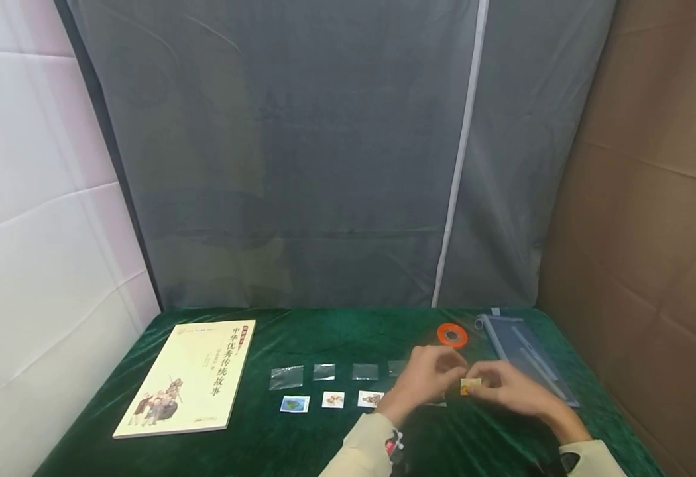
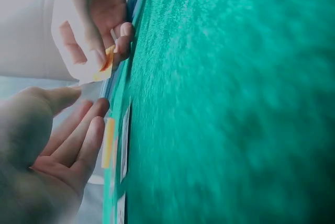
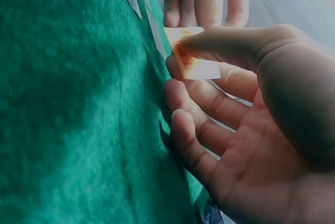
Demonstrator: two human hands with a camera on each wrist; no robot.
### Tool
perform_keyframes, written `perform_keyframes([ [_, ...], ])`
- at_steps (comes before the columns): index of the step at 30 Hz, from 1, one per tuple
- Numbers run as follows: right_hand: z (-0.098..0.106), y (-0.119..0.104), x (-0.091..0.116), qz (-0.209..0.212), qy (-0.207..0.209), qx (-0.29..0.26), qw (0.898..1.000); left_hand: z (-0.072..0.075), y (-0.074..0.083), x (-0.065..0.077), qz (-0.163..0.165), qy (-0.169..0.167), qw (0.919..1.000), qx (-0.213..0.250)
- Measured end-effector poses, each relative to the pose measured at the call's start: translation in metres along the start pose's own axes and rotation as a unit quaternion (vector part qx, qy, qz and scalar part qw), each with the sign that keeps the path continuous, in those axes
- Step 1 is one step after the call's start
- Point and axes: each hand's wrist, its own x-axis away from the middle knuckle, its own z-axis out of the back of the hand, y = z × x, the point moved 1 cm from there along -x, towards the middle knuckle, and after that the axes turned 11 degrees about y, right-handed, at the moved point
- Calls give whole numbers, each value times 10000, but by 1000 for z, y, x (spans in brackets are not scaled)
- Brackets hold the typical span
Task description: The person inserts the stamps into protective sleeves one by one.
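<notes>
Right wrist view: a yellow stamp (image 3: 198,70) is pinched between thumb and fingers of the right hand (image 3: 261,135). Beside it the left hand (image 1: 422,381) is held, thumb and fingers parted; whether contact is made cannot be told. Beyond the hands an orange roll (image 1: 443,332) is seen; leftward, other stamps (image 1: 294,404), clear sleeves (image 1: 286,377) and a book (image 1: 189,371) are laid on the tabletop (image 1: 336,338).

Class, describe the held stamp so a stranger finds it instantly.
On the green tablecloth, find the orange disc at back right. Nearer the viewer, the right hand pinches the yellow stamp. Unlike the row of stamps lying flat, it is lifted.
</notes>
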Motion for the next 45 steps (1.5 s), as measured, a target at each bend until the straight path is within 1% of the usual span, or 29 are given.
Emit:
perform_keyframes([
  [3, -2, -7, -2, 63, 110, 51, 9999, 11, -4, 6, 287, 84, 9989, 363],
  [6, -7, -15, -3, 341, 285, 10, 9990, 24, -10, 14, 558, 117, 9963, 641],
  [9, -14, -21, -5, 632, 511, -132, 9966, 37, -16, 23, 718, 98, 9925, 980],
  [10, -17, -23, -6, 652, 567, -232, 9960, 41, -18, 26, 741, 91, 9914, 1071],
  [13, -26, -26, -8, 515, 702, -534, 9948, 52, -24, 36, 844, 112, 9881, 1279],
  [16, -35, -28, -11, 289, 847, -732, 9933, 61, -29, 44, 998, 155, 9859, 1335],
  [18, -39, -29, -15, 235, 1032, -666, 9922, 66, -31, 47, 1077, 187, 9840, 1411],
  [22, -48, -37, -23, 267, 1430, -674, 9871, 71, -36, 49, 1096, 332, 9798, 1640],
  [24, -52, -43, -27, 282, 1594, -730, 9841, 73, -37, 48, 1125, 452, 9761, 1806],
  [26, -56, -48, -29, 241, 1745, -827, 9809, 77, -37, 48, 1231, 592, 9705, 1987],
  [30, -62, -58, -32, 59, 2105, -962, 9728, 85, -35, 48, 1438, 774, 9606, 2247],
  [33, -66, -62, -36, 16, 2309, -1073, 9670, 95, -32, 50, 1487, 841, 9572, 2336],
  [36, -71, -66, -40, 240, 2300, -993, 9678, 104, -31, 54, 1593, 894, 9510, 2494],
  [40, -76, -69, -44, 569, 2168, -826, 9710, 109, -34, 62, 1863, 951, 9380, 2763],
  [42, -78, -71, -45, 527, 2219, -864, 9698, 109, -35, 64, 1972, 955, 9326, 2869],
  [45, -86, -73, -44, 261, 2276, -1124, 9669, 109, -39, 70, 2098, 955, 9271, 2955],
])
